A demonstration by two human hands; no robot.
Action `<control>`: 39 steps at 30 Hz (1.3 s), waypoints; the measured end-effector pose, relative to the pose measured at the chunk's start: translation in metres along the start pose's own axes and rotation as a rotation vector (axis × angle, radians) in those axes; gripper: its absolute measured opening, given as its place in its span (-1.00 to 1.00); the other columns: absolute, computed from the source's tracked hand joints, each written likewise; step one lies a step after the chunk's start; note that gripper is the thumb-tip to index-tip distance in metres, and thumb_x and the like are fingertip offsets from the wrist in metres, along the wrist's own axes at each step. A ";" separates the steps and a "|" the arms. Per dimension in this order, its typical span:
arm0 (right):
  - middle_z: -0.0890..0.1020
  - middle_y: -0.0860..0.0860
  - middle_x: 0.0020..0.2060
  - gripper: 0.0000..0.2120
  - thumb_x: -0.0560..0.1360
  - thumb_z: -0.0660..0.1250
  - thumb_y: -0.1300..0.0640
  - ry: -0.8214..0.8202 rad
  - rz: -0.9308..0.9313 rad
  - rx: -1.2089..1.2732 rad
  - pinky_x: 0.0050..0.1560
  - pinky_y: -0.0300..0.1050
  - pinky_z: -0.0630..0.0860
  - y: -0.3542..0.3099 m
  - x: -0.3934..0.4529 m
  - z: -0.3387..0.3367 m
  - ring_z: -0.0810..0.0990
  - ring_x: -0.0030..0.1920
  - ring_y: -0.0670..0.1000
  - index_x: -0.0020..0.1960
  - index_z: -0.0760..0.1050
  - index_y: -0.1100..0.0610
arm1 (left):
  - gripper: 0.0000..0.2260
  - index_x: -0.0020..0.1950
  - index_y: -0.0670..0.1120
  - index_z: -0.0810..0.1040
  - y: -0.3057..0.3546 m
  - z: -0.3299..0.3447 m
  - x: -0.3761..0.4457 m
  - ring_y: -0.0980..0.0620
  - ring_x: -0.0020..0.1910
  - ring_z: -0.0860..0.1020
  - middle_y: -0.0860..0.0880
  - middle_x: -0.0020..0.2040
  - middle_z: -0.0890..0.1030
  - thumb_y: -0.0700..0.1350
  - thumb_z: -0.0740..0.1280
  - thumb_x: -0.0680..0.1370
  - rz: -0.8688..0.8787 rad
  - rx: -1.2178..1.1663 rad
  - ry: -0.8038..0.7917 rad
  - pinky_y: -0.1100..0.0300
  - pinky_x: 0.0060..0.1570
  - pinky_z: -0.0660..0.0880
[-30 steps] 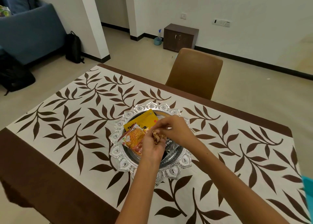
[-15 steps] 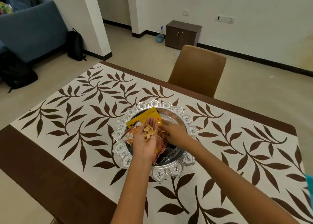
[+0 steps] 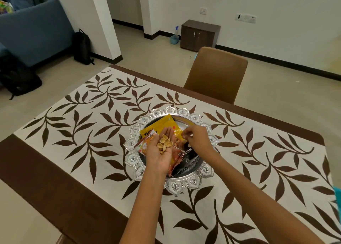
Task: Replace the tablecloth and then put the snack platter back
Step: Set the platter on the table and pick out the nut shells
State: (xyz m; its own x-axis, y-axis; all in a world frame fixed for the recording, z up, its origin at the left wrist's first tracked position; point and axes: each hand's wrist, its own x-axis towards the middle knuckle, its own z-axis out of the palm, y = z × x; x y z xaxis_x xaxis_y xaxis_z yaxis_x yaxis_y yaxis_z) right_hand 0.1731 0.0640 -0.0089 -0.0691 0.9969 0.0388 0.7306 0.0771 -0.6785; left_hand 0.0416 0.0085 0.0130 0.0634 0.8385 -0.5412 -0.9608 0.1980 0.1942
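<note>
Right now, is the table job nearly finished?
Nearly. The leafy tablecloth is spread, and the silver platter with snack packets sits on it. The left hand cups nut shells; the right hand pinches something small. Left: clearing those shells away.

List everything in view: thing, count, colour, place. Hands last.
tablecloth: 1, cream with brown leaves and brown border, spread over the table
snack platter: 1, silver, ornate scalloped rim, on the cloth at table centre
snack packets: several, yellow, orange, red-brown and black, lying in the platter
nut shells: a small pile, tan, in the left palm
chair: 1, brown, at the table's far side
cabinet: 1, dark brown, against the far wall
spray bottle: 1, blue, left of the cabinet
sofa: 1, blue, far left
backpacks: 2, black, on the floor at left
left hand: palm up above the platter
right hand: fingertips pinched together over the packets; what it holds is too small to tell
</note>
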 end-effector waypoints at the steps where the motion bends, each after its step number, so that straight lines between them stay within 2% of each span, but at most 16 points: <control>1: 0.68 0.10 -0.13 -0.91 0.42 0.41 0.30 0.017 0.007 0.094 0.00 -0.25 0.49 -0.008 -0.002 -0.008 0.59 -0.16 -0.04 -0.09 0.66 0.22 | -0.71 0.13 -0.35 0.49 -0.001 0.000 0.000 -0.16 0.14 0.54 -0.29 0.07 0.58 -0.17 0.07 0.66 0.003 0.005 0.005 -0.02 0.23 0.42; 4: 0.69 0.06 -0.18 -0.89 0.38 0.47 0.27 -0.026 -0.119 0.286 -0.11 -0.46 0.47 -0.032 -0.010 -0.030 0.60 -0.23 -0.19 -0.09 0.66 0.20 | -0.70 0.11 -0.33 0.50 -0.005 0.001 0.003 -0.11 0.04 0.61 -0.28 0.03 0.61 -0.16 0.07 0.66 0.006 0.036 0.023 0.02 0.11 0.54; 7: 0.69 0.03 -0.18 -0.85 0.35 0.49 0.27 -0.125 -0.144 0.325 -0.07 -0.30 0.56 -0.046 -0.020 -0.034 0.66 -0.17 -0.12 -0.08 0.65 0.18 | -0.75 -0.08 -0.27 0.51 -0.012 0.005 0.004 0.01 -0.36 0.64 -0.16 -0.32 0.64 -0.20 0.10 0.64 0.010 0.098 0.086 0.15 -0.26 0.63; 9: 0.69 0.03 -0.15 -0.80 0.33 0.49 0.32 -0.153 -0.134 0.303 -0.04 -0.23 0.58 -0.047 -0.023 -0.034 0.67 -0.14 -0.08 -0.05 0.64 0.19 | -0.76 -0.16 -0.23 0.47 -0.016 0.010 0.003 0.07 -0.49 0.58 -0.10 -0.44 0.58 -0.21 0.11 0.64 -0.005 0.092 0.103 0.23 -0.40 0.58; 12: 0.70 0.05 -0.14 -0.82 0.36 0.46 0.34 -0.145 -0.186 0.303 -0.03 -0.30 0.56 -0.044 -0.024 -0.040 0.66 -0.14 -0.08 -0.05 0.66 0.22 | -0.76 -0.13 -0.26 0.48 -0.018 0.008 0.002 0.04 -0.46 0.60 -0.15 -0.40 0.60 -0.21 0.10 0.64 -0.026 0.039 0.080 0.19 -0.29 0.59; 16: 0.69 0.08 -0.12 -0.82 0.41 0.40 0.39 0.010 -0.113 0.308 0.02 -0.22 0.58 -0.021 -0.018 -0.051 0.65 -0.13 -0.08 -0.03 0.65 0.22 | -0.72 0.01 -0.34 0.53 -0.009 -0.001 -0.002 -0.12 -0.15 0.65 -0.28 -0.11 0.63 -0.18 0.11 0.64 -0.052 -0.026 0.008 0.06 -0.03 0.56; 18: 0.66 0.11 0.02 -0.73 0.43 0.35 0.42 -0.081 -0.061 0.150 0.15 -0.13 0.53 -0.004 -0.018 -0.046 0.63 0.01 -0.02 0.09 0.61 0.21 | -0.73 0.04 -0.33 0.54 -0.005 -0.004 -0.006 -0.12 -0.04 0.61 -0.28 -0.08 0.62 -0.18 0.12 0.64 -0.046 -0.022 0.004 0.02 -0.01 0.55; 20: 0.52 0.09 0.27 -0.56 0.45 0.28 0.44 -0.258 -0.107 -0.083 0.30 -0.13 0.36 0.012 -0.020 -0.031 0.49 0.27 0.04 0.28 0.49 0.15 | -0.74 0.06 -0.33 0.53 -0.004 -0.005 -0.009 -0.12 0.02 0.58 -0.27 -0.05 0.61 -0.18 0.13 0.64 -0.045 -0.015 0.003 -0.01 -0.01 0.55; 22: 0.30 0.06 0.45 -0.38 0.44 0.24 0.49 -0.408 -0.205 -0.260 0.39 -0.07 0.21 0.020 -0.022 -0.014 0.27 0.42 0.07 0.41 0.34 0.06 | -0.74 0.07 -0.33 0.52 -0.004 -0.005 -0.011 -0.13 0.00 0.60 -0.28 -0.07 0.62 -0.19 0.12 0.64 -0.046 -0.015 -0.005 -0.03 0.00 0.53; 24: 0.22 0.08 0.48 -0.37 0.45 0.23 0.46 -0.432 -0.247 -0.347 0.43 -0.02 0.10 0.022 -0.025 -0.002 0.16 0.47 0.12 0.44 0.30 0.04 | -0.73 0.06 -0.34 0.51 -0.006 -0.004 -0.011 -0.14 -0.07 0.64 -0.28 -0.12 0.65 -0.19 0.10 0.65 -0.038 -0.012 -0.007 -0.03 0.08 0.52; 27: 0.42 0.17 0.35 -0.58 0.48 0.31 0.33 -0.257 -0.324 -0.464 0.35 0.02 0.25 0.024 -0.031 0.007 0.34 0.36 0.19 0.32 0.46 0.16 | -0.73 0.07 -0.35 0.51 -0.007 -0.004 -0.011 -0.15 -0.04 0.62 -0.28 -0.14 0.65 -0.19 0.10 0.65 -0.026 -0.019 0.001 0.00 0.17 0.51; 29: 0.57 0.19 0.13 -0.69 0.41 0.39 0.30 -0.182 -0.352 -0.507 0.13 0.02 0.46 0.025 -0.034 0.011 0.50 0.16 0.21 0.16 0.57 0.22 | -0.72 0.07 -0.34 0.51 -0.007 -0.005 -0.010 -0.15 -0.05 0.63 -0.28 -0.11 0.65 -0.18 0.11 0.65 -0.027 -0.014 -0.002 -0.01 0.08 0.53; 31: 0.58 0.15 -0.01 -0.79 0.40 0.39 0.29 -0.141 -0.347 -0.497 -0.07 -0.06 0.48 0.023 -0.032 0.009 0.54 0.02 0.16 0.04 0.61 0.22 | -0.72 0.06 -0.34 0.52 -0.008 -0.006 -0.010 -0.14 -0.09 0.65 -0.28 -0.10 0.64 -0.17 0.10 0.65 -0.026 -0.007 -0.001 -0.02 0.01 0.54; 34: 0.53 0.10 0.00 -0.84 0.49 0.29 0.23 -0.161 -0.229 -0.452 -0.08 -0.06 0.48 0.018 -0.022 -0.001 0.52 0.00 0.11 0.05 0.58 0.19 | -0.71 0.04 -0.34 0.52 -0.010 -0.006 -0.008 -0.13 -0.16 0.67 -0.27 -0.12 0.66 -0.16 0.10 0.65 -0.008 -0.010 0.000 0.00 -0.03 0.55; 37: 0.62 0.10 -0.05 -0.88 0.46 0.36 0.24 -0.211 -0.123 -0.293 -0.01 -0.08 0.51 0.015 -0.015 -0.013 0.56 -0.09 0.04 -0.02 0.62 0.17 | -0.70 0.07 -0.35 0.52 -0.014 -0.007 -0.004 -0.13 -0.09 0.66 -0.28 -0.08 0.65 -0.16 0.11 0.65 -0.001 -0.001 0.006 0.03 0.00 0.56; 39: 0.67 0.08 -0.14 -0.90 0.41 0.43 0.26 -0.193 -0.095 -0.162 -0.06 -0.18 0.53 0.009 -0.014 -0.024 0.55 -0.21 -0.07 -0.08 0.64 0.18 | -0.71 0.07 -0.35 0.53 -0.017 -0.008 -0.004 -0.14 0.01 0.62 -0.28 -0.03 0.64 -0.17 0.11 0.65 -0.003 0.014 0.009 0.04 0.03 0.55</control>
State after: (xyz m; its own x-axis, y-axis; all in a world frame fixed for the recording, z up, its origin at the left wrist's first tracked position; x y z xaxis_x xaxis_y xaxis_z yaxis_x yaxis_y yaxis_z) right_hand 0.1965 0.0515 0.0019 -0.2593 0.9643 -0.0548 0.8130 0.1873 -0.5514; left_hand 0.0551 -0.0024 0.0055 0.0633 0.8331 -0.5495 -0.9569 0.2071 0.2038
